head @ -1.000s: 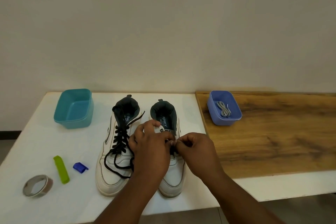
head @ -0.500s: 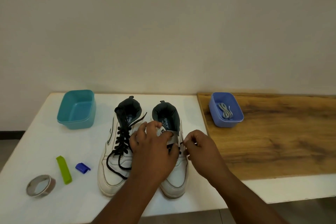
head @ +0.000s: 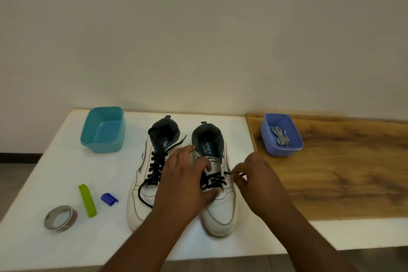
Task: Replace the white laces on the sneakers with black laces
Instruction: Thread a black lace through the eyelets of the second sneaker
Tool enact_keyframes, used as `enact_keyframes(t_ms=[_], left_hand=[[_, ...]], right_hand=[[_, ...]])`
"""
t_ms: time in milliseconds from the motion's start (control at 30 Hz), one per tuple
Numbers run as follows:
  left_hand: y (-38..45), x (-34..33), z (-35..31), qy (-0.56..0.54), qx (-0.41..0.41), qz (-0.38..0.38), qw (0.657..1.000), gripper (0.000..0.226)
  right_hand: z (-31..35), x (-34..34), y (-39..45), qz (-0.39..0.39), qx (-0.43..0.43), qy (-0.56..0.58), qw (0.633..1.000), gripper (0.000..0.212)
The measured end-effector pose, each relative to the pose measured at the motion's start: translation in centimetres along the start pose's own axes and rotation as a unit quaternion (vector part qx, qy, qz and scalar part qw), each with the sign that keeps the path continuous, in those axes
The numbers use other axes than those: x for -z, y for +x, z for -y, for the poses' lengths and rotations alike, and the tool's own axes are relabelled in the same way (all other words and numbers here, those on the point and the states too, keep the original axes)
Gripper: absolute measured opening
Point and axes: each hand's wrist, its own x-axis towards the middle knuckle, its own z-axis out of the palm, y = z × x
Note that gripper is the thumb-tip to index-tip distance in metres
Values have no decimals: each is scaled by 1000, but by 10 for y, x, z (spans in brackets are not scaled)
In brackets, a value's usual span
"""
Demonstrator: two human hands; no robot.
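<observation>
Two white sneakers stand side by side on the white table. The left sneaker (head: 142,185) carries a black lace (head: 154,170) through all its eyelets, with loose ends trailing. The right sneaker (head: 220,212) has a black lace (head: 213,181) crossed through its lower eyelets only. My left hand (head: 183,183) rests spread over the right sneaker, fingers near the tongue, thumb on the toe side. My right hand (head: 254,176) pinches the black lace end just right of the shoe's eyelets. A white lace (head: 280,137) lies coiled in the purple-blue tub (head: 295,141).
A teal tub (head: 102,130) stands at the back left of the white table (head: 66,174). A tape roll (head: 60,217), a green clip (head: 87,200) and a small blue clip (head: 108,199) lie at the front left. A wooden board (head: 342,179) covers the right side.
My right hand has drawn the lace end out to the right, away from my left hand. My left hand has spread flat over the right sneaker, uncovering the crossed lace.
</observation>
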Motion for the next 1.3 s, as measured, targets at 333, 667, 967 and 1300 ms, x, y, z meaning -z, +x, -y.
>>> enact_keyframes(t_ms=[333, 667, 967, 1300], left_hand=[[0, -2, 2, -2, 3, 7, 1000, 55], [1, -3, 2, -6, 2, 8, 1000, 54], [0, -2, 3, -16, 0, 2, 1000, 51], [-1, -1, 0, -23, 6, 7, 1000, 53]], right_hand=[[-21, 51, 0, -459, -151, 199, 852, 14], [5, -12, 0, 24, 18, 36, 999, 14], [2, 27, 8, -121, -199, 490, 840, 18], [-4, 45, 7, -305, -202, 675, 641, 24]])
